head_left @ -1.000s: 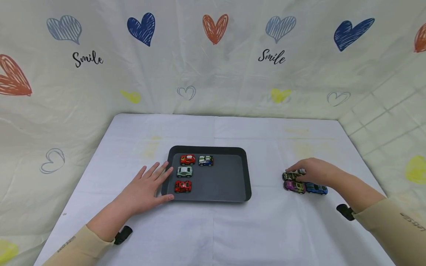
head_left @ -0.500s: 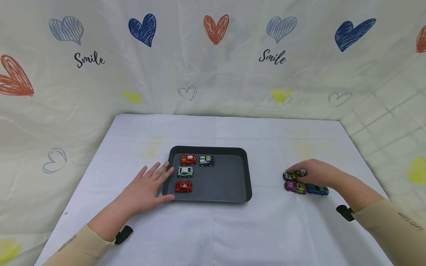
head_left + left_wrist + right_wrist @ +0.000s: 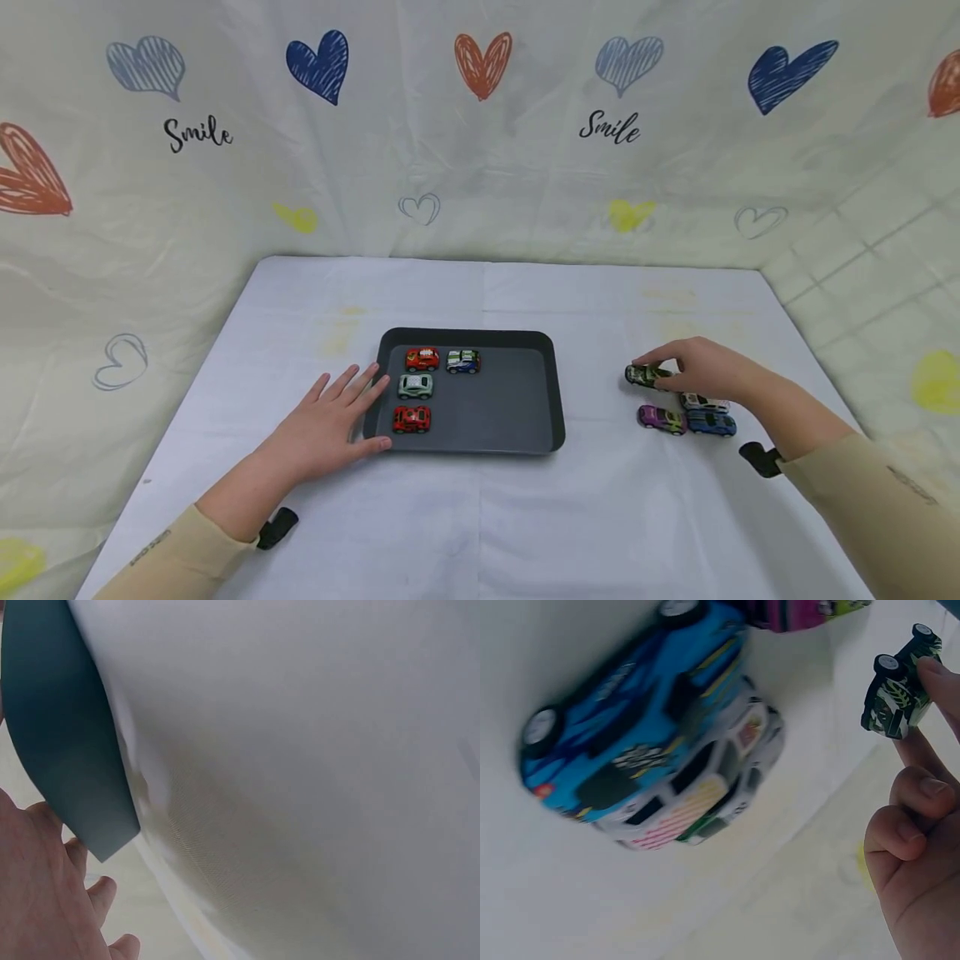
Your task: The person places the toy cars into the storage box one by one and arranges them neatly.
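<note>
My right hand [image 3: 708,368] pinches a green camouflage toy car [image 3: 647,375] between thumb and fingertip; in the right wrist view the camouflage car [image 3: 900,686] is off the table. Close below that hand are a purple toy car [image 3: 662,419], a blue toy car [image 3: 711,422] and a white toy car [image 3: 705,403]. Another car, partly hidden, shows behind the white one in the right wrist view. With fingers spread straight, my left hand [image 3: 322,433] lies at the left edge of a dark grey tray [image 3: 517,408]. The left wrist view shows the tray's outer wall [image 3: 67,727] against that hand.
Inside the tray, on its left half, stand an orange-red car [image 3: 422,359], a white-and-blue car [image 3: 463,362], a pale green car [image 3: 416,386] and a red car [image 3: 412,419]. A white cloth [image 3: 480,517] covers the table, and a heart-printed curtain [image 3: 480,150] hangs behind it.
My right hand has moved up and left with the camouflage car, away from the purple and blue cars. The white car has come into view behind it. My left hand stays put.
</note>
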Motion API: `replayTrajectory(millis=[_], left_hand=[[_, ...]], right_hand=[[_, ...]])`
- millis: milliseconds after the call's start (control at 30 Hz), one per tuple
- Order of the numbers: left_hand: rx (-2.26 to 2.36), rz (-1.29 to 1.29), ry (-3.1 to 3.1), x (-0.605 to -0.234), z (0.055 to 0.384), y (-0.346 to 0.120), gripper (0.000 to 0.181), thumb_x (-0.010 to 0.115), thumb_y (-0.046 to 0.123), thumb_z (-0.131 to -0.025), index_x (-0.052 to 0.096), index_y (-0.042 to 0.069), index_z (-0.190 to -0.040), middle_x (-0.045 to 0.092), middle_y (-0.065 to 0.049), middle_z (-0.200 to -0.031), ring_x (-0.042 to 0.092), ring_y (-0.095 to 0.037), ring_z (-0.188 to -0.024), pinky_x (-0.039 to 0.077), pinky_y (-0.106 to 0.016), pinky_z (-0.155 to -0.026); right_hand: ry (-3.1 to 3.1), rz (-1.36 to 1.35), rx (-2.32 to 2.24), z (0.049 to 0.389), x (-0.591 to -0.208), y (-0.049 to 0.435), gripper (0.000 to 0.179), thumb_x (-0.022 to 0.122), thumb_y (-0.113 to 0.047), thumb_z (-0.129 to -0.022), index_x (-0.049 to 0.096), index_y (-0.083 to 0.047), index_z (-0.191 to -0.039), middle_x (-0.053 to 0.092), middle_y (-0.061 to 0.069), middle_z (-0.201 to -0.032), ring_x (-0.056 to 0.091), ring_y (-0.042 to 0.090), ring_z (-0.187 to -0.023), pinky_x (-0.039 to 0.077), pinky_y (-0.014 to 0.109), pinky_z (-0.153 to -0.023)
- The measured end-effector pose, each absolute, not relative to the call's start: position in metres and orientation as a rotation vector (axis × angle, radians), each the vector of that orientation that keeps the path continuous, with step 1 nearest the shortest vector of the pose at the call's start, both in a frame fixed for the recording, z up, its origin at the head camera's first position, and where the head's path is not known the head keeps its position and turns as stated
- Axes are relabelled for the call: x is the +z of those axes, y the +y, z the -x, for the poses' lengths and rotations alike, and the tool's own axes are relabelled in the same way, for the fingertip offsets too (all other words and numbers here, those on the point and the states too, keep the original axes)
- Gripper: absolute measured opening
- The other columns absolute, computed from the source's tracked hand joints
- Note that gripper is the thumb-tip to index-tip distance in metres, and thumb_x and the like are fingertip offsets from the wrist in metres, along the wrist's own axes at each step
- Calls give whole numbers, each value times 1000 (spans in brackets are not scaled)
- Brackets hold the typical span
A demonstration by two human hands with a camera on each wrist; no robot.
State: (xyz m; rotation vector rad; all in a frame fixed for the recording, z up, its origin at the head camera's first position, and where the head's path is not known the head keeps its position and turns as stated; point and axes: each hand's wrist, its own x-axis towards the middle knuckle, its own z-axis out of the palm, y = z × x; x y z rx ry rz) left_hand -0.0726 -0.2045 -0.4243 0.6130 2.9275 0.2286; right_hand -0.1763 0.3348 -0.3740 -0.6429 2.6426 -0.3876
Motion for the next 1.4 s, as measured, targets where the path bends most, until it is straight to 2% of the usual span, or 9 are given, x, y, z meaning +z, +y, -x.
replayTrajectory(millis=[67,200,267,433,667,900,1133,1233,1400], left_hand=[[228,-614,2926,-424,73,-204,92,49,75,-88,26,20,-159,18,-4,-165,16,-34,-150,9,-59,-119],[206,-610,2925,-424,74,-204,93,47,76,-88,25,21,-159,17,-3,-165,15,-33,-151,9,-58,-120],[200,-604,2920,-424,74,-204,93,47,77,-88,24,21,-159,15,-2,-166,14,-32,-151,8,-57,-120],[197,-594,2913,-423,74,-204,93,45,77,-88,22,22,-160,14,-1,-166,12,-31,-151,7,-57,-120],[210,-601,2921,-423,74,-204,93,49,75,-88,25,20,-159,17,-3,-165,14,-33,-151,8,-59,-120],[193,-602,2923,-425,73,-206,94,44,78,-88,25,21,-159,17,-3,-165,14,-33,-151,9,-58,-120],[204,-609,2925,-423,73,-204,92,50,74,-88,26,20,-159,18,-4,-165,15,-34,-151,10,-59,-119],[193,-605,2922,-423,73,-203,91,50,73,-89,26,20,-159,18,-4,-165,15,-34,-150,10,-59,-119],[194,-604,2924,-423,73,-203,91,51,72,-89,26,20,-159,18,-4,-165,15,-34,-151,10,-59,-119]], right_hand=[[2648,648,-395,179,-371,330,38,72,-17,-91,68,-19,-130,64,14,-130,61,23,-93,49,34,-70],[2644,615,-440,183,-363,317,39,73,-21,-91,68,-21,-130,65,10,-125,50,17,-72,43,31,-61],[2641,612,-466,185,-358,310,39,73,-22,-91,68,-22,-130,65,6,-120,46,17,-69,41,31,-58],[2616,620,-528,190,-351,289,39,75,-27,-90,69,-25,-128,64,0,-114,46,19,-75,42,32,-56],[2562,713,-607,198,-351,252,39,77,-24,-88,70,-29,-127,65,-3,-113,47,19,-73,43,32,-57],[2484,830,-619,202,-351,203,39,77,-22,-88,71,-33,-125,65,-9,-109,48,18,-75,45,32,-60],[2434,961,-593,202,-353,164,38,77,-23,-88,70,-32,-125,66,-12,-113,49,14,-70,47,31,-66],[2423,975,-565,203,-355,151,38,77,-24,-89,70,-32,-126,66,-13,-113,51,14,-74,47,32,-69],[2412,1038,-483,203,-363,132,38,75,-26,-90,69,-31,-127,66,-13,-118,59,9,-95,50,32,-82]])
